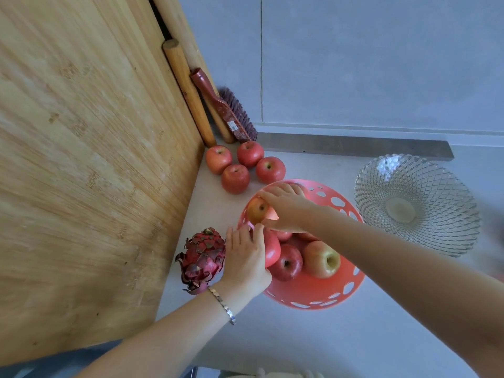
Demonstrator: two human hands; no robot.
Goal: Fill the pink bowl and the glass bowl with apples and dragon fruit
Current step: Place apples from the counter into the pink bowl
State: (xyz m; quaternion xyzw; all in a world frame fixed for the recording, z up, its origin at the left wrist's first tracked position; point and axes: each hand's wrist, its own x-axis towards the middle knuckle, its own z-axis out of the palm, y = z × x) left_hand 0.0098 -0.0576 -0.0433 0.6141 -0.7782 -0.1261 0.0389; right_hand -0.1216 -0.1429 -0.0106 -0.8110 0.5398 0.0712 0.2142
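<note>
- Pink bowl (313, 296): sitting mid-scene on the grey desk (300, 347) and holding several apples. A dark red apple (286, 264) and a yellow-green apple (321, 259) are lying side by side in it.
- Right hand (286, 211): reaching in from the right, fingers curling round a pale red apple (256, 210) at the bowl's far left rim.
- Left hand (245, 257): gripping a bright red apple (272, 251) at the bowl's left edge and wearing a silver bracelet (222, 304) at the wrist.
- Dragon fruit (201, 259): lying on the desk just left of the bowl, beside the left hand.
- Four loose apples (235, 178): clustering on the desk beyond the bowl, far left.
- Glass bowl (417, 205): standing right of the pink bowl, apart from it.
- Wooden board (81, 159): leaning at left, with a rolling pin (188, 91) and a brush (226, 110) propped behind it.
</note>
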